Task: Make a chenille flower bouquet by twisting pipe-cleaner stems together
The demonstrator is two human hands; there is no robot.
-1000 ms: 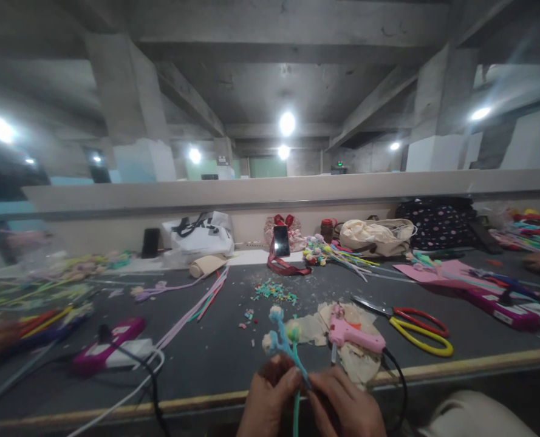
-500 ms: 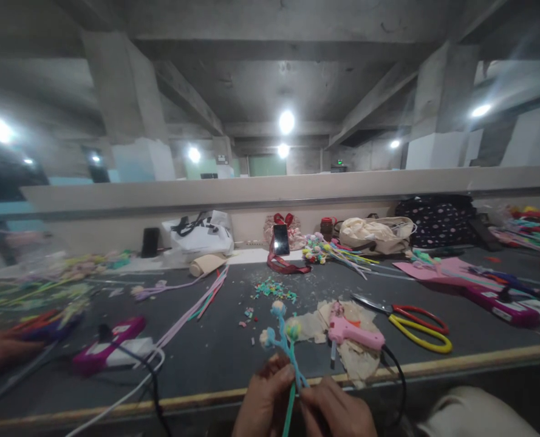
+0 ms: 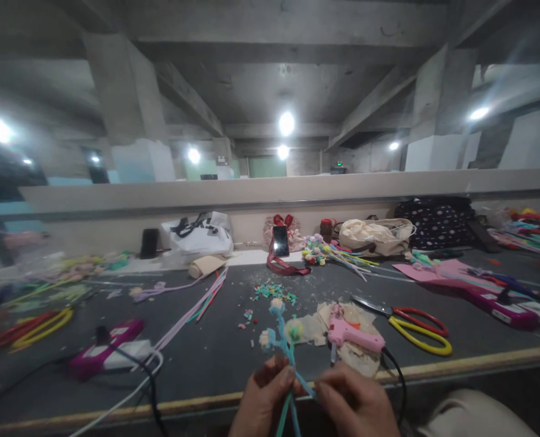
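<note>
Closest to me, my left hand (image 3: 263, 397) is closed around the wire flowers (image 3: 285, 346), thumb and fingers pinching the stems just below the three fluffy heads, which stand upright above the near edge of the bench (image 3: 215, 349). My right hand (image 3: 356, 403) pinches the blue strand (image 3: 306, 385). Half a second ago both hands were pressed together at the stems; now the right has drawn off to the right, so the strand runs taut and slanting from the stems to its fingertips. I judge this is a wrap being pulled tight around the stems, with the bunch held steady and off the bench.

Just beyond, the pink glue gun (image 3: 354, 335) lies on crumpled paper (image 3: 315, 325), untouched, its black cord trailing to the bench edge. The scissors (image 3: 415, 331) lie beside it to the right. On the left sits a power strip (image 3: 110, 351); the other person's hand seen there earlier is gone. Farther on are coloured scraps (image 3: 274, 291), then a phone (image 3: 281, 241) propped against the back wall
</note>
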